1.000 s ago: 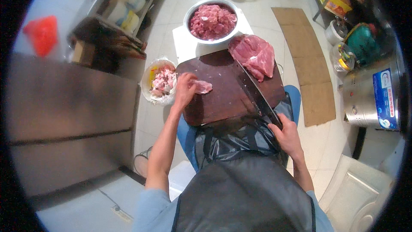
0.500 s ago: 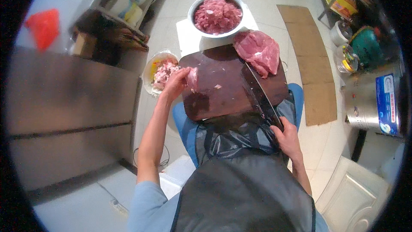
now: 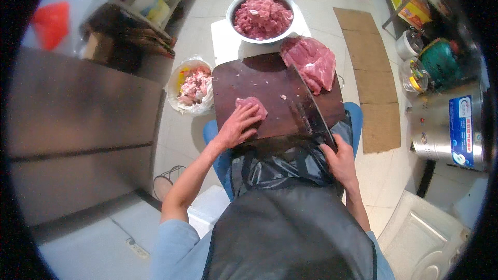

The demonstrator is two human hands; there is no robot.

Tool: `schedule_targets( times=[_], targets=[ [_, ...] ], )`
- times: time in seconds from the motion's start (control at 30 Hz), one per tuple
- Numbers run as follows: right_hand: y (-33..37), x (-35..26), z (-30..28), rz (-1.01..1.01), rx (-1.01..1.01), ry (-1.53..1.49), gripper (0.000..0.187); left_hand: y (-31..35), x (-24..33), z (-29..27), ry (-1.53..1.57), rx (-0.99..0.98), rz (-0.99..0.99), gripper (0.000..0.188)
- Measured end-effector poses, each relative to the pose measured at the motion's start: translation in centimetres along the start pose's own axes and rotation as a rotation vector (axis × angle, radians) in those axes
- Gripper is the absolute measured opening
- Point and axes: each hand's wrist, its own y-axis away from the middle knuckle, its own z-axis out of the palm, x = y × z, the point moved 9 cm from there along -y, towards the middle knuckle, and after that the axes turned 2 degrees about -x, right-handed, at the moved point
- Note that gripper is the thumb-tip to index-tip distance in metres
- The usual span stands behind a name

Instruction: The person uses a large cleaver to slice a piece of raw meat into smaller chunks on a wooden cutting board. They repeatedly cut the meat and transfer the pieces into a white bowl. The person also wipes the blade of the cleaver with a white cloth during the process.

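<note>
My left hand [image 3: 240, 125] lies over a small piece of raw meat [image 3: 260, 108] on the dark wooden cutting board [image 3: 233, 80]. Its fingers are apart and rest on the top of the piece. A broad-bladed kitchen knife [image 3: 315, 116] is gripped by its handle in my right hand [image 3: 340, 162], near the board's front right. The blade slants away over the board, its far end beside a large raw meat chunk [image 3: 310, 62] at the back right corner. A few meat scraps dot the board.
Beyond the board stands a metal bowl [image 3: 291, 30] heaped with cut meat. Left of it, a plastic-lined container [image 3: 181, 105] holds pale trimmings. Cardboard strips [image 3: 371, 83] cover the floor at right, beside a steel appliance [image 3: 433, 129]. A steel cabinet [image 3: 83, 119] is at left.
My left hand has brought the small meat piece from the board's left edge inward and down onto the board, and its fingers have spread over it. The knife stays in my right hand.
</note>
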Motion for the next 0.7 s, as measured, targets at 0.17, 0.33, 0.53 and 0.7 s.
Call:
schedule_targets(
  times=[0.17, 0.33, 0.53, 0.7],
  targets=[
    [0.5, 2.3, -1.8, 0.161, 0.039, -0.08, 0.025, -2.4, 0.8, -1.3, -0.029, 0.203, -0.057, 0.022],
    [-0.8, 2.1, -3.3, 0.036, 0.075, 0.021, 0.028, -10.9, 1.0, 1.9, 0.091, 0.24, -0.255, 0.012],
    [0.4, 0.4, -3.4, -0.007, 0.041, 0.148, 0.029, -13.1, -3.2, 6.6, 0.062, 0.083, -0.363, 0.018],
    [0.2, 1.0, -2.4, 0.015, 0.031, 0.176, 0.03, -9.8, -6.1, 3.8, 0.745, 0.214, -0.54, 0.015]
  ],
)
